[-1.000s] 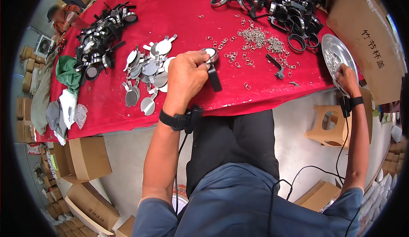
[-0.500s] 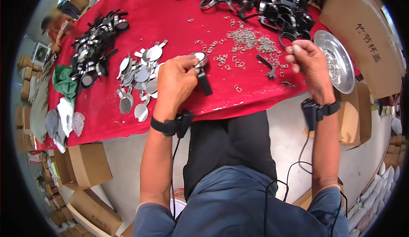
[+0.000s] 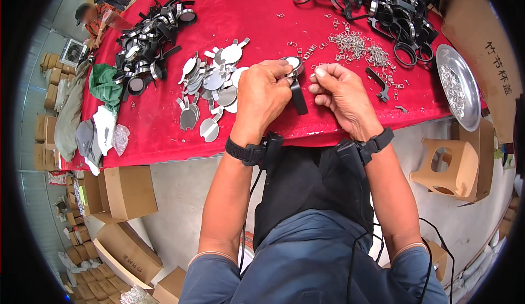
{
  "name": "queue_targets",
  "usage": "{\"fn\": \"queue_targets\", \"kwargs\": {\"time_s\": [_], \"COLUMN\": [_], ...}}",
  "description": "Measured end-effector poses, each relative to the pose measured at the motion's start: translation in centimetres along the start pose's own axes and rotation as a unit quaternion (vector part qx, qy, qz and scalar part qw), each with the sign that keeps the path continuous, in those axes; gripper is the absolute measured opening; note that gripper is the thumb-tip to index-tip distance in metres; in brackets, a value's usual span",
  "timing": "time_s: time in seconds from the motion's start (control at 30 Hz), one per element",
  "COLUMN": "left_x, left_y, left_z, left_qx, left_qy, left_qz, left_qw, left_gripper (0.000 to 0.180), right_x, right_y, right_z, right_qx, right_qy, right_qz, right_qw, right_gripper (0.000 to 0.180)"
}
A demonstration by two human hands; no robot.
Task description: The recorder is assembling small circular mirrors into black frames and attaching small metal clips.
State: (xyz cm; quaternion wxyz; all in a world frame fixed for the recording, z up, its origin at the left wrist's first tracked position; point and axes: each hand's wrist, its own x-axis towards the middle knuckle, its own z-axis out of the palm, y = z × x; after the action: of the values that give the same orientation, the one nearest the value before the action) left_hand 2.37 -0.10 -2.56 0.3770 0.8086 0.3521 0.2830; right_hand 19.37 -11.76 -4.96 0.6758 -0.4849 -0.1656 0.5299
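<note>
My left hand (image 3: 261,100) is closed around a black cup lid (image 3: 298,98) with a silver disc face and a dangling black strap. Just to its right, my right hand (image 3: 345,97) has thumb and fingertips pinched together; whatever they hold is too small to make out. Left of my left hand lies a heap of silver discs with tabs (image 3: 220,95). Beyond my right hand, small metal clips (image 3: 355,46) are spread in a loose pile. A single black strap piece (image 3: 377,83) rests on the cloth nearby.
Black rings with straps (image 3: 404,28) pile up at the far right, black lids (image 3: 143,66) at the left. A metal plate (image 3: 471,119) holding small shiny parts leans by a cardboard box (image 3: 486,47). A red cloth (image 3: 246,22) covers the table. Another person (image 3: 90,22) sits far left.
My right hand has moved left from near the metal plate to beside the lid in my left hand. The view has shifted, and my left hand still holds the lid.
</note>
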Motion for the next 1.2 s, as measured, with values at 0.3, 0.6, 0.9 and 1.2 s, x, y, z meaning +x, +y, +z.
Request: {"fn": "queue_targets", "kwargs": {"time_s": [0.3,0.6,0.9,1.2], "left_x": [0.0,0.0,0.0,0.0], "left_y": [-0.4,-0.4,-0.3,0.1], "left_z": [0.1,0.1,0.1,-0.2], "left_qx": [-0.001,-0.001,-0.016,0.003], "left_qy": [0.005,0.007,0.025,-0.004], "left_qz": [-0.011,-0.001,0.020,-0.011], "left_qw": [1.000,1.000,0.999,1.000], "left_gripper": [0.035,0.034,0.034,0.035], "right_x": [1.9,2.0,2.0,1.9], "right_y": [1.8,2.3,2.6,3.5], "right_z": [2.2,2.6,2.9,3.0], "right_qx": [-0.003,-0.016,-0.003,-0.077], "right_qy": [0.045,0.053,0.055,0.086], "right_qz": [0.014,0.017,0.004,-0.028], "right_qw": [0.999,0.998,0.998,0.993], "right_gripper": [0.015,0.017,0.018,0.021]}}
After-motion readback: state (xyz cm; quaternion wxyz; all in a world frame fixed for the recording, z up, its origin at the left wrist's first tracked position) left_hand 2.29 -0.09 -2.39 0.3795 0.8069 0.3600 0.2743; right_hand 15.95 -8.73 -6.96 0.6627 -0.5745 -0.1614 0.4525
